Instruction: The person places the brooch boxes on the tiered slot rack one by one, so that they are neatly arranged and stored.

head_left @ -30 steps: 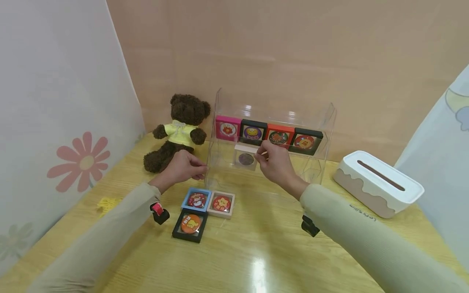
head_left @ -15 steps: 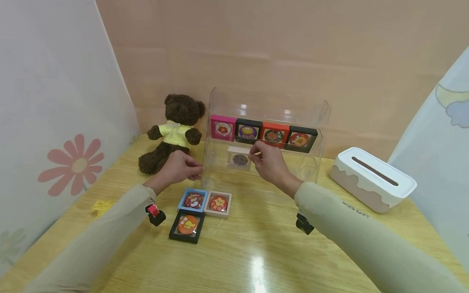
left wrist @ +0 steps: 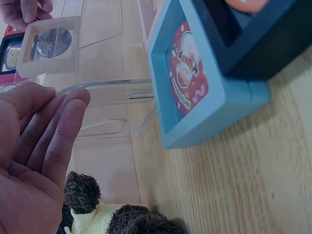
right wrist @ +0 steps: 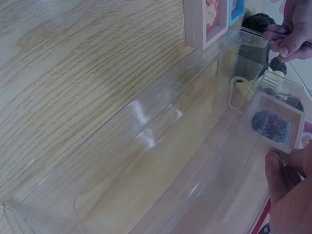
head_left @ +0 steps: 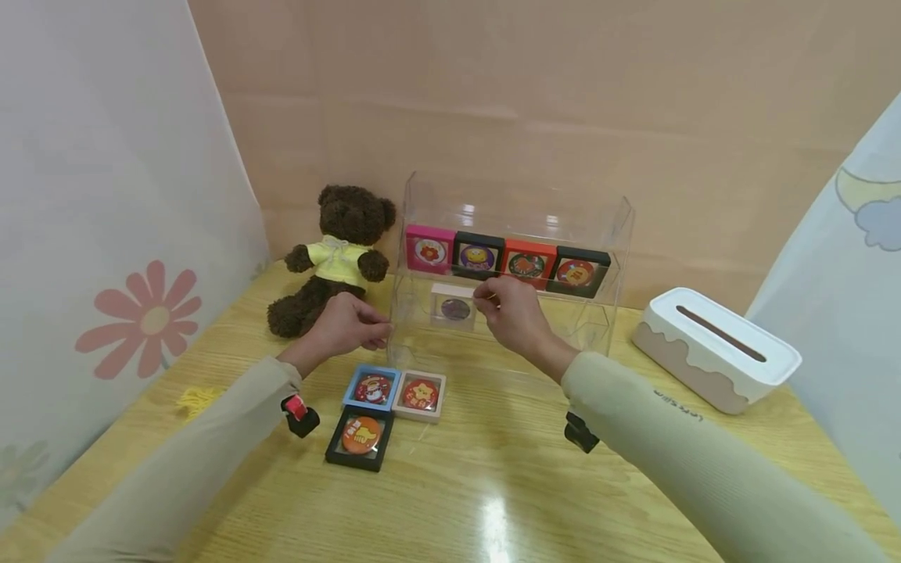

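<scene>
One pale frame (head_left: 453, 306) is pinched by right fingers (head_left: 489, 290), a rack (head_left: 510, 205) by left fingers (head_left: 373, 331).

The right hand (head_left: 517, 313) pinches a pale frame (head_left: 453, 306) at the rack (head_left: 514, 195), below four frames (head_left: 514, 259); the left hand (head_left: 349, 322) holds the rack's left edge. Three frames (head_left: 373, 414) lie off its front left corner, a bear (head_left: 338, 262) sits near the back left corner of the desk (head_left: 422, 508), a box (head_left: 714, 352) near its right edge

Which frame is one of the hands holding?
Pale pink frame with a dark grey disc, pinched by the right hand; other frames show bright coloured badges.
</scene>
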A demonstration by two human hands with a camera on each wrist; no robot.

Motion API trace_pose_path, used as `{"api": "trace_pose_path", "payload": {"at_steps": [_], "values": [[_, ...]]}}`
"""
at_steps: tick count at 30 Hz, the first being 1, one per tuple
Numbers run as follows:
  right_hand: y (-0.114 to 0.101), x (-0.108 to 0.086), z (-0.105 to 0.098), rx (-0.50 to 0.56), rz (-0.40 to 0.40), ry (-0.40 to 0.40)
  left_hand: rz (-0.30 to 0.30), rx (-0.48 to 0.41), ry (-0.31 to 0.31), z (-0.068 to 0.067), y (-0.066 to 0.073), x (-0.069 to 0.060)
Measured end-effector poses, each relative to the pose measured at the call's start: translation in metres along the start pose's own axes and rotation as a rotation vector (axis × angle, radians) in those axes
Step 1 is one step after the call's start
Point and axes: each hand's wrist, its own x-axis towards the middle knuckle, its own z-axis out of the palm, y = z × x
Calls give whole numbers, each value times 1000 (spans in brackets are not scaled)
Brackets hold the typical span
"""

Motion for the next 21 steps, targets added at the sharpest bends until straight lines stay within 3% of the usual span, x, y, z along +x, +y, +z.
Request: {"api": "trace_pose_path", "payload": {"at_steps": [21], "values": [[-12,4,17,103,-78,-2,20,-18,-5,1,-2,-1]]}}
